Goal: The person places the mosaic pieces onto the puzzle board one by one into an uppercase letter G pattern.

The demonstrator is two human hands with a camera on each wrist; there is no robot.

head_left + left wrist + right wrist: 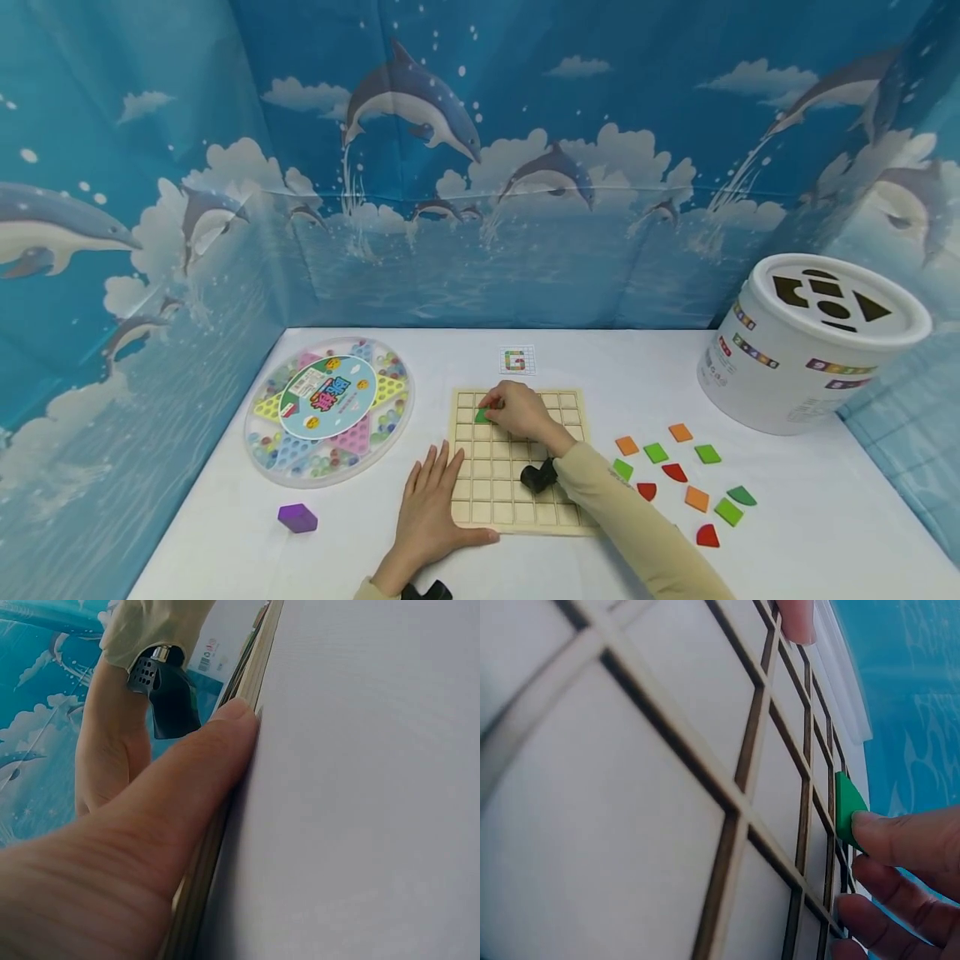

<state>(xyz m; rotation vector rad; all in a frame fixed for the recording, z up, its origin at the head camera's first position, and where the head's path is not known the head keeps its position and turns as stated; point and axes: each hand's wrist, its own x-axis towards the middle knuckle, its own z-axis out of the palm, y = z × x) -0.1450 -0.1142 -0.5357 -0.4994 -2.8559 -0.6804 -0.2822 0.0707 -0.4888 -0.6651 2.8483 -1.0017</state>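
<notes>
My right hand (523, 410) pinches a dark green quarter-round tile (848, 808) between thumb and finger. It holds the tile at the far left part of a square wooden grid board (481, 490), close against the grid ridges in the right wrist view. The left hand (431, 518) is spread flat at the board's near left corner. Its fingers point along the left side, and its thumb (202, 761) lies straight along the near edge, touching the board's side in the left wrist view. A small pattern card (517, 360) with a coloured G-shape lies beyond the board.
Loose green, orange and red tiles (697, 498) lie scattered right of the board. A white bucket (757, 367) with a shape-cutout lid stands at the back right. To the left are a round marble game board (327, 408) and a purple block (297, 517). Dolphin-print cloth (480, 250) hangs behind.
</notes>
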